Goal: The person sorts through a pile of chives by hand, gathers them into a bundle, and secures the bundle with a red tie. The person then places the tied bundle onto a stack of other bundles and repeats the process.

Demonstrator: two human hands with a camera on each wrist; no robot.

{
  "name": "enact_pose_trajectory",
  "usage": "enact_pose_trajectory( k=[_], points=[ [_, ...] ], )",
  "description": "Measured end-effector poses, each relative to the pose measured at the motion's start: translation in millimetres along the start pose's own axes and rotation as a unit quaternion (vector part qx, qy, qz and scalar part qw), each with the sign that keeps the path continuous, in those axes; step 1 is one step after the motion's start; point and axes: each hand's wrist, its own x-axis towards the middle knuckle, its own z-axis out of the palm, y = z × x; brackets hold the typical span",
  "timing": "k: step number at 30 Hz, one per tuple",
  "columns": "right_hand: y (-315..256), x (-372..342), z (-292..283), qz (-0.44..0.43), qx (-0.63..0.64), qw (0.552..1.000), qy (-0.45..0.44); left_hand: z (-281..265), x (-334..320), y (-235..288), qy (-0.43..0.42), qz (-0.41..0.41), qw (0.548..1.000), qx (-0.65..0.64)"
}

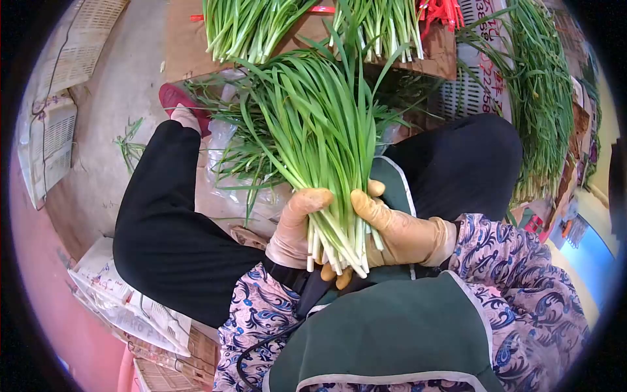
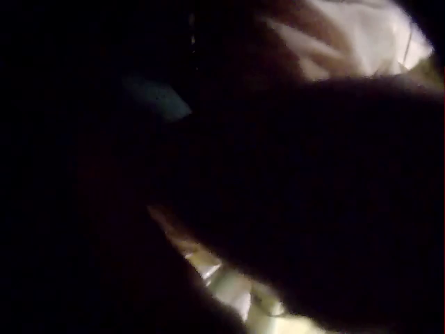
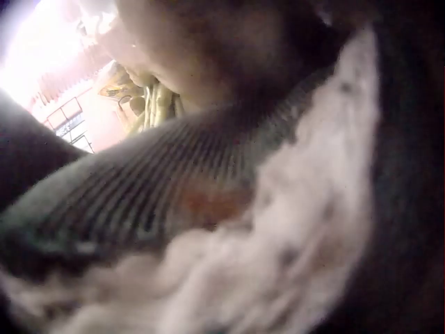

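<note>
Before the green apron (image 1: 392,333), a bundle of white-ended green stalks (image 1: 320,140), leaves directed away from it, is gripped by the left hand (image 1: 295,225) and the right hand (image 1: 406,230), one at each side; beyond, similar bunches (image 1: 251,29) lie on cardboard (image 1: 183,46)

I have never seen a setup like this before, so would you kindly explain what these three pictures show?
There is no machine here, only a person's left hand and right hand, both gloved. The wide round picture comes from a camera worn on the head, looking down; the other two come from wrist cameras, the left mostly dark, the right blurred. Together the hands grip a bunch of green stalks near its white ends. Beyond it, more green stalks lie on cardboard.
</note>
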Motion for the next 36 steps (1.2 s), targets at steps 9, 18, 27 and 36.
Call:
enact_pose_trajectory(
  k=[9,18,27,36],
  points=[
    [-14,-38,3,0.050,-0.400,0.901,0.161,13,-35,1,0.143,0.007,0.986,0.084],
    [-72,-7,59,-0.408,-0.739,0.480,0.240,17,-86,-2,0.155,-0.009,0.967,0.204],
    [-79,36,25,-0.391,-0.779,0.441,0.214,12,-98,-5,0.182,-0.009,0.959,0.218],
    [-81,40,31,-0.328,-0.758,0.529,0.194,10,-89,-4,0.186,-0.008,0.964,0.193]
  ],
)
